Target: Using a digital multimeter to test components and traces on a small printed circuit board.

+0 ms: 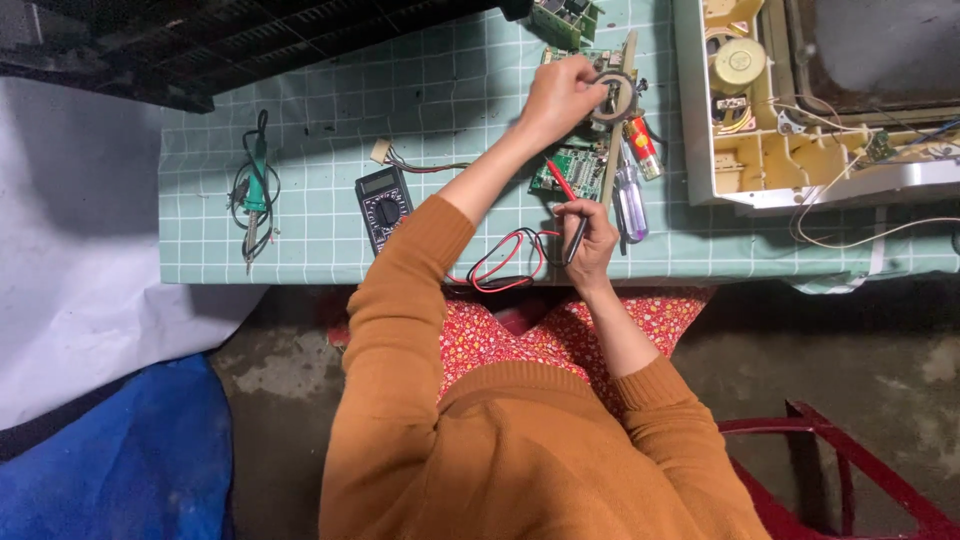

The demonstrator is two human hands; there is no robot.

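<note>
Near the top centre of the frame the left hand (562, 95) reaches out over the green checked tablecloth (320, 120), its fingers curled and resting on a round coil (612, 97) fixed to a circuit board (575, 165). Whether those fingers pinch the coil or only press on it is hard to tell from above. Lower, at the centre of the frame near the table edge, the right hand (590, 240) grips two thin probes (568, 205), one red and one black, fingers closed narrowly around them; the red tip points up toward the green board. Red and black wires (505, 262) loop from the probes toward the left, where a dark meter (384, 203) with a dial lies flat. Just right of the board lie a screwdriver (630, 195) with a clear handle and a red tube-shaped thing (643, 145). At the far left of the cloth lies a soldering iron (254, 190) with its coiled cord. An opened cream appliance casing (760, 110) fills the upper right
</note>
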